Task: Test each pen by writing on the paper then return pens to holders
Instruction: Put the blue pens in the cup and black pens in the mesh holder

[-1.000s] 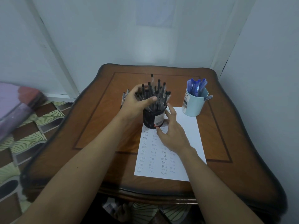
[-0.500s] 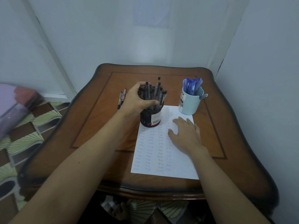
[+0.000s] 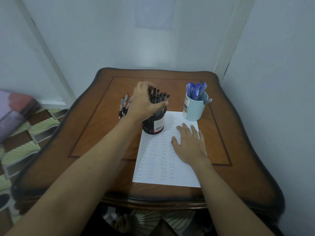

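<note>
A black pen holder (image 3: 153, 125) full of black pens (image 3: 159, 97) stands on the top left corner of the white paper (image 3: 163, 169). My left hand (image 3: 144, 103) wraps around the bundle of pens above the holder's rim, thumb in front, fingers behind. My right hand (image 3: 189, 145) lies flat on the paper's right half, fingers spread. The sheet carries columns of small handwritten words. A light blue cup (image 3: 194, 107) holding blue pens (image 3: 196, 90) stands just beyond the paper's top right corner.
Three loose pens (image 3: 123, 106) lie on the wooden table (image 3: 95, 133) left of my left hand. White walls close in behind and to the right. A patterned floor and a purple bundle (image 3: 15, 108) lie to the left.
My right hand left the black holder and settled flat on the paper to the right. My left hand stayed around the pens, which now stand more gathered in the holder.
</note>
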### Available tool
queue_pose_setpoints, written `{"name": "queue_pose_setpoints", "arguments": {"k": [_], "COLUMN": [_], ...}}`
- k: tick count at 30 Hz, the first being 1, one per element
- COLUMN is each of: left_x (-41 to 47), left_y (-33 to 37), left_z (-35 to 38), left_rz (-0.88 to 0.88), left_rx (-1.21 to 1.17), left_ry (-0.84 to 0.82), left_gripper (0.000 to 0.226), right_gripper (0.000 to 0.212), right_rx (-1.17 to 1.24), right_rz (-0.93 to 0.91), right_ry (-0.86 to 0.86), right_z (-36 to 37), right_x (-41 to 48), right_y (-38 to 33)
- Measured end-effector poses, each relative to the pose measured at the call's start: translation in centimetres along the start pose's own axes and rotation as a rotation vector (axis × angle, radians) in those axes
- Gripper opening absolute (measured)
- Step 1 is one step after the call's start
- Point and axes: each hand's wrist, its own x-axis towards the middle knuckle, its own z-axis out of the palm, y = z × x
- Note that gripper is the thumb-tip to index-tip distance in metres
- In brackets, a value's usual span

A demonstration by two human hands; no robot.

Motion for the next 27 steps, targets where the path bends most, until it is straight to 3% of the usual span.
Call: {"name": "queue_pose_setpoints", "arguments": {"k": [3,7,12,23,27], "left_x": [-0.2,0.5,0.5,-0.1,-1.2], "left_y": [-0.5,-0.6,0.0,0.8,-0.9], "left_z": [0.1,-0.4,-0.7,-1.3,-1.4], "left_rz": [0.080,0.138,0.131,-0.083,-0.242], "left_rx": [0.036,0.141,0.087,-0.127,-0.400], "left_ry": [-0.048,-0.168,-0.267,-0.099,0.014], "left_gripper": [0.077,0.050,0.062,0.063,0.045], "right_gripper": [0.060,0.060,0.061,0.061,0.071], "right_rx": [0.000,-0.011,-0.004,0.327,0.578], "right_rz": [0.000,0.001,0.002,0.049,-0.026], "right_ry": [-0.005,-0.003,-0.008,-0.122,0.029], "right_z": [0.0,0.2,0.2,-2.1,-1.7], "right_x": [0.0,0.2,0.2,0.8,1.2], "right_y": [0.0,0.0,0.0,-0.3,-2.6]}}
